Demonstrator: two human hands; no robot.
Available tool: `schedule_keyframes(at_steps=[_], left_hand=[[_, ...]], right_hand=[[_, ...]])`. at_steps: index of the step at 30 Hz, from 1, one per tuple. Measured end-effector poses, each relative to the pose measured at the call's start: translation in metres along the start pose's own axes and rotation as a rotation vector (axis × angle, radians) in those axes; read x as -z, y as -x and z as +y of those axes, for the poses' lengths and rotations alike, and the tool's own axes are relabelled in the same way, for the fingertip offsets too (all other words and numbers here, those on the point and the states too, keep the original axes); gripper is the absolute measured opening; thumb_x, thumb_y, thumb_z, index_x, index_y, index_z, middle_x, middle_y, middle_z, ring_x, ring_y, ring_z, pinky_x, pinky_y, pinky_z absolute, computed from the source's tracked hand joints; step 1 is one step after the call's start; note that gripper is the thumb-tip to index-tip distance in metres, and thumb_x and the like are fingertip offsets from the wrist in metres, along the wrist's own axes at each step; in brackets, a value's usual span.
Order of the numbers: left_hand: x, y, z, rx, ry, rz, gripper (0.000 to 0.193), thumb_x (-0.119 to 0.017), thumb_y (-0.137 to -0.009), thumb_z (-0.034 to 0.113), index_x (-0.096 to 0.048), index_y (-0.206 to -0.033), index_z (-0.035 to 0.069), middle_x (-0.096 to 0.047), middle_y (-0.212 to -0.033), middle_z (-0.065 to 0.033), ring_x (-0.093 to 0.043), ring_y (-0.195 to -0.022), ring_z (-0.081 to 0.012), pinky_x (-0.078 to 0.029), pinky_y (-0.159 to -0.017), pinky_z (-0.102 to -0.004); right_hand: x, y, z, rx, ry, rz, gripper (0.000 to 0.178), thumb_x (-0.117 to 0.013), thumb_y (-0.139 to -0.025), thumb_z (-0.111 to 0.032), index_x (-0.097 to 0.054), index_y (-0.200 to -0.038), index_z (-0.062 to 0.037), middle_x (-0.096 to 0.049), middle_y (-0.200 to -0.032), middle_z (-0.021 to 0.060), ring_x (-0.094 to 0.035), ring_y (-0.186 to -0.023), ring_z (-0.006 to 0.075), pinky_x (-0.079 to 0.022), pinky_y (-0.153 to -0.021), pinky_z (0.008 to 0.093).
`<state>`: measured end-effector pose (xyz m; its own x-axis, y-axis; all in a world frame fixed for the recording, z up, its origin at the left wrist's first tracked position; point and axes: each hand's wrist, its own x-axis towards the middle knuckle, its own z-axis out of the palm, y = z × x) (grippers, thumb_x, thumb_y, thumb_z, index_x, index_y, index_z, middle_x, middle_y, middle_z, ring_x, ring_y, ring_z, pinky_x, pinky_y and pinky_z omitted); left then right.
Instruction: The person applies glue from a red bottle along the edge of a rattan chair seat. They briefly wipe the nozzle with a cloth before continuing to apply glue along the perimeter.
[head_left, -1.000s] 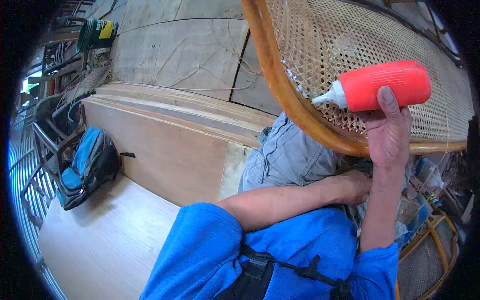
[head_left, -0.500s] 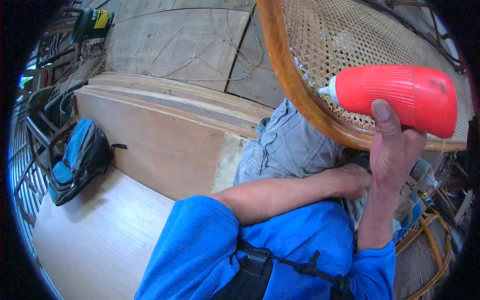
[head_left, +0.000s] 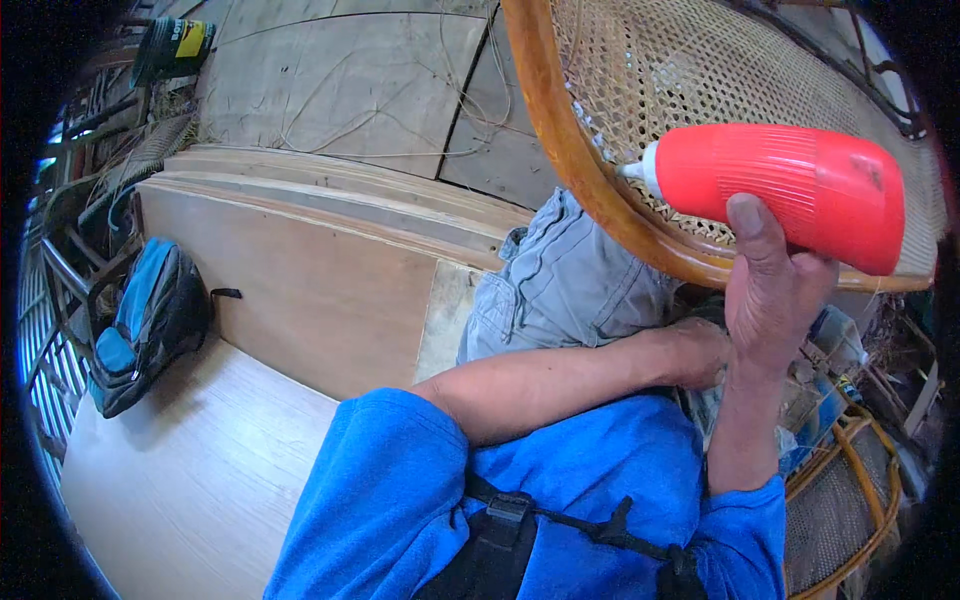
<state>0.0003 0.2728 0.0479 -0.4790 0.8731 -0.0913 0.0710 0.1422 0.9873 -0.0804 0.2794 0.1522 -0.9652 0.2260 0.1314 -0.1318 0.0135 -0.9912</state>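
My right hand (head_left: 775, 265) is wrapped round a red squeeze bottle (head_left: 785, 190) with a white nozzle, held on its side with the thumb on the near face. Its nozzle tip points left and meets the inner edge of a curved, varnished rattan frame (head_left: 570, 150). Woven cane webbing (head_left: 720, 75) fills that frame, and a line of white glue-like blobs (head_left: 590, 125) follows the seam beyond the nozzle. Across my body reaches my left hand (head_left: 700, 350), low beside the right wrist under the frame's near edge; its fingers are hidden.
A blue and black backpack (head_left: 150, 320) rests on a pale board (head_left: 190, 470) at left, against a wooden panel (head_left: 300, 290). Beyond lie floor sheets with loose cane strands (head_left: 350, 130) and a dark green bucket (head_left: 175, 50). Another rattan frame (head_left: 850, 510) stands at lower right.
The whole scene has shifted slightly left in view. Both hands keep nearly the same pose, and the bottle's nozzle remains at the seam.
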Motion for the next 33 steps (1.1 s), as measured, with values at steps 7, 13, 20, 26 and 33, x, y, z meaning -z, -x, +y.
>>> schedule_keyframes(at_steps=[7, 13, 20, 26, 33], left_hand=[[-0.002, 0.005, -0.001, -0.053, 0.082, 0.127, 0.025, -0.054, -0.070, 0.013, -0.063, -0.089, 0.000, -0.063, -0.088, -0.0214, -0.061, -0.085, -0.0361, -0.047, -0.074, -0.0451], [-0.013, -0.002, -0.010, 0.004, 0.018, 0.029, 0.028, -0.055, -0.069, 0.014, -0.061, -0.087, -0.006, -0.062, -0.087, -0.0258, -0.060, -0.085, -0.0390, -0.047, -0.077, -0.0463], [-0.021, -0.003, -0.016, -0.029, 0.078, 0.140, 0.027, -0.058, -0.068, 0.013, -0.062, -0.089, -0.004, -0.062, -0.084, -0.0257, -0.060, -0.085, -0.0389, -0.047, -0.077, -0.0465], [-0.033, -0.008, -0.027, -0.031, 0.067, 0.175, 0.025, -0.058, -0.068, 0.012, -0.062, -0.088, -0.002, -0.062, -0.084, -0.0247, -0.060, -0.083, -0.0388, -0.047, -0.075, -0.0465], [-0.018, -0.003, -0.015, -0.063, 0.077, 0.126, 0.022, -0.057, -0.068, 0.012, -0.063, -0.084, -0.002, -0.062, -0.084, -0.0251, -0.061, -0.081, -0.0390, -0.047, -0.072, -0.0461]], right_hand=[[0.009, 0.002, -0.003, 0.133, 0.118, 0.067, 0.043, -0.076, -0.070, -0.009, -0.056, -0.107, -0.0025, -0.061, -0.100, 0.0093, -0.060, -0.091, 0.0204, -0.047, -0.087, 0.0366], [0.016, -0.001, -0.004, 0.060, -0.081, 0.054, 0.042, -0.078, -0.068, -0.011, -0.057, -0.104, -0.0024, -0.062, -0.098, 0.0083, -0.060, -0.091, 0.0196, -0.046, -0.087, 0.0346], [0.014, 0.007, -0.004, -0.011, -0.014, 0.025, 0.043, -0.079, -0.066, -0.009, -0.058, -0.103, -0.0022, -0.063, -0.095, 0.0075, -0.061, -0.087, 0.0189, -0.048, -0.084, 0.0339], [0.014, 0.007, -0.003, 0.054, 0.132, -0.019, 0.039, -0.079, -0.066, -0.010, -0.060, -0.099, -0.0019, -0.064, -0.092, 0.0072, -0.061, -0.084, 0.0185, -0.048, -0.082, 0.0326], [0.013, 0.027, -0.006, 0.044, 0.203, -0.064, 0.045, -0.073, -0.071, -0.004, -0.052, -0.110, -0.0001, -0.059, -0.105, 0.0112, -0.058, -0.096, 0.0207, -0.044, -0.090, 0.0364]])
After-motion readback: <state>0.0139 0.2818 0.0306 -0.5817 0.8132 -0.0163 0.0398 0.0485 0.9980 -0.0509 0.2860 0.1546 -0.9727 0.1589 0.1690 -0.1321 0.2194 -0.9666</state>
